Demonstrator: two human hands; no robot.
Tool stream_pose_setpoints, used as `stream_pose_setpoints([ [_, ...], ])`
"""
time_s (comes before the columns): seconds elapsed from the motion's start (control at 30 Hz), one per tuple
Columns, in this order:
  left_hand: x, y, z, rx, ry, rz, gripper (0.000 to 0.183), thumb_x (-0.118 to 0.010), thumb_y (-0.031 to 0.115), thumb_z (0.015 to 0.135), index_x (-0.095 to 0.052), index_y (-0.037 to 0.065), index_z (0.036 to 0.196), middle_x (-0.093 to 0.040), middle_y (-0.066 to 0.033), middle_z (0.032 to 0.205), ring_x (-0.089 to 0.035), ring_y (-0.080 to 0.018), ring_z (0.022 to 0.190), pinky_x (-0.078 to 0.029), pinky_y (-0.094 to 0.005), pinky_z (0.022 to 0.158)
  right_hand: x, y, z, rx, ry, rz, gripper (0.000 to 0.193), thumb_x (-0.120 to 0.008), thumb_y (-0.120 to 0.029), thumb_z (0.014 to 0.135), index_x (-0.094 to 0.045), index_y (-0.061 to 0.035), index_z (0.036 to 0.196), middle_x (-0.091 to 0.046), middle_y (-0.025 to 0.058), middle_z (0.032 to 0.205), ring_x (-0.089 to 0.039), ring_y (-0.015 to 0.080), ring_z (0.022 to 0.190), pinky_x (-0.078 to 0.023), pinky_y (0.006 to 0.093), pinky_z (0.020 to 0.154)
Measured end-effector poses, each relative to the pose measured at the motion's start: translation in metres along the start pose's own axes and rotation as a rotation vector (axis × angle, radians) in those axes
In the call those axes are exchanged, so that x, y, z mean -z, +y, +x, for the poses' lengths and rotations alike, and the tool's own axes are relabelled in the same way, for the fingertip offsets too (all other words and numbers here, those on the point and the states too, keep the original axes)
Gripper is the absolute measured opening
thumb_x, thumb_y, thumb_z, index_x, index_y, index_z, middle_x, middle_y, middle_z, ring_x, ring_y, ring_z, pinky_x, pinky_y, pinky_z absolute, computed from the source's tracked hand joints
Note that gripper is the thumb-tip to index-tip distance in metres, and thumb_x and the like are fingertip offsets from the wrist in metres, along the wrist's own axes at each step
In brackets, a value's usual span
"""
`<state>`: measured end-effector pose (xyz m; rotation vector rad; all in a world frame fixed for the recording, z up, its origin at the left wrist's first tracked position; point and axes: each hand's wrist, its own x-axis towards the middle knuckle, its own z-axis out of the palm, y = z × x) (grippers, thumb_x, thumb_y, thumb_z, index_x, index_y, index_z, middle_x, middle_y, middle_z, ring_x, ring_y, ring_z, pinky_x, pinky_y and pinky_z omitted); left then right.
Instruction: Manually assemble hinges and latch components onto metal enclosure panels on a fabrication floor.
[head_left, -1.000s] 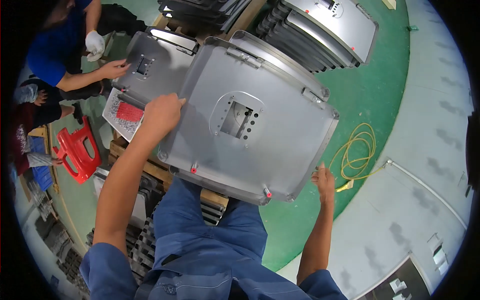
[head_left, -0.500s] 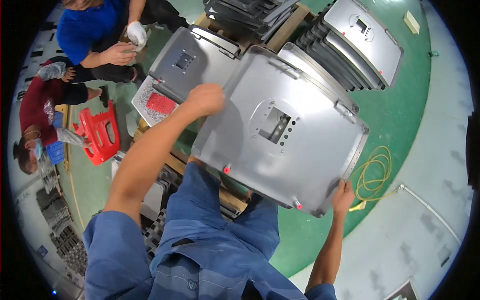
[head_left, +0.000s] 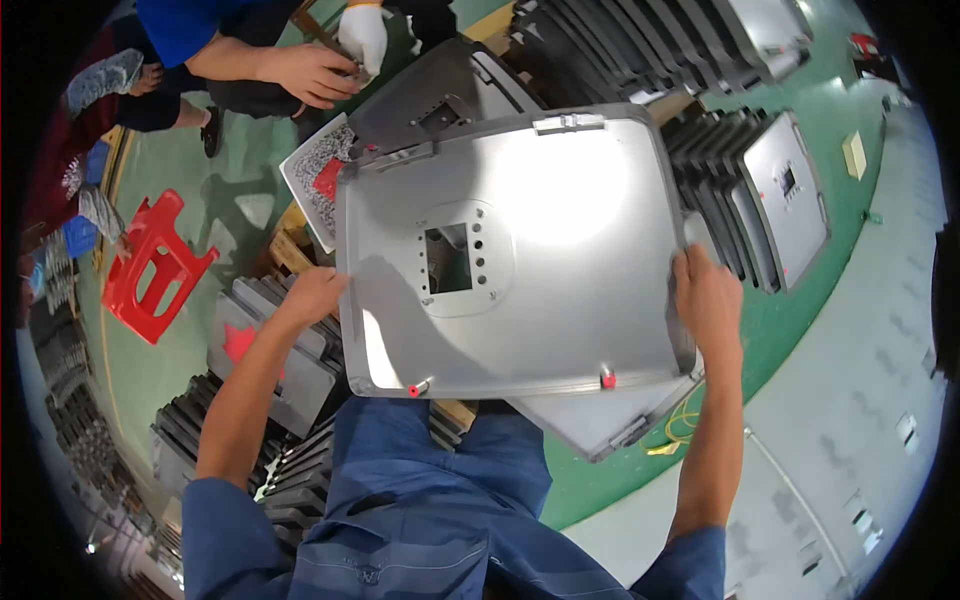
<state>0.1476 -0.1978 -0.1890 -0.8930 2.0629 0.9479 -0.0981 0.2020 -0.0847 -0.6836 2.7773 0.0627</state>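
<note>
Between my two hands is a grey sheet-metal panel (head_left: pixel 560 310) with a raised rim, a square cutout flanked by small holes, latches at its far edge and two red-capped posts at its near edge. My left hand (head_left: pixel 316 296) is closed on its left edge; my right hand (head_left: pixel 708 298) grips the right edge. Fingertips under the panel are hidden. Beneath it, at the lower right, shows part of another metal panel (head_left: pixel 590 425). A darker panel (head_left: pixel 400 115) with a similar cutout lies beyond, partly covered.
A white box (head_left: pixel 300 175) with small grey parts and a red piece stands at the left. Stacked panels (head_left: pixel 775 190) are at the right, more (head_left: pixel 640 40) at the back. A co-worker's gloved hand (head_left: pixel 362 38) is at the far left, near a red stool (head_left: pixel 155 270) and pallet (head_left: pixel 292 240).
The held panel has turned and risen, its near edge now level across my front. My left hand has moved down to the left edge, my right hand up the right edge. The co-worker's hands appear closer.
</note>
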Motion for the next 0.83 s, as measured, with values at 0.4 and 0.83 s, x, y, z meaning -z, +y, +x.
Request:
stream_pose_setpoints([
  [0.4,-0.046,-0.081,0.178,0.105,0.223,-0.191,0.036,-0.047,0.028,0.084,-0.058,-0.007,0.080,-0.059,-0.0283,0.080,-0.056,-0.0435,0.080,-0.044,-0.0427,0.072,-0.196,-0.070,0.275,-0.009,-0.051,0.059,0.028,-0.047,-0.031,0.089,-0.060,-0.0078,0.098,-0.063,0.0212,0.088,-0.059,0.0414,0.085,-0.046,0.0503,0.073],
  [0.83,-0.093,-0.057,0.288,0.215,0.059,0.058,0.041,-0.041,0.037,0.088,-0.056,0.004,0.107,-0.052,-0.0260,0.116,-0.055,-0.0370,0.102,-0.041,-0.0474,0.090,-0.283,-0.042,0.412,-0.052,0.091,-0.113,0.045,-0.045,-0.046,0.087,-0.060,-0.0127,0.112,-0.060,0.0180,0.109,-0.054,0.0386,0.104,-0.042,0.0444,0.089],
])
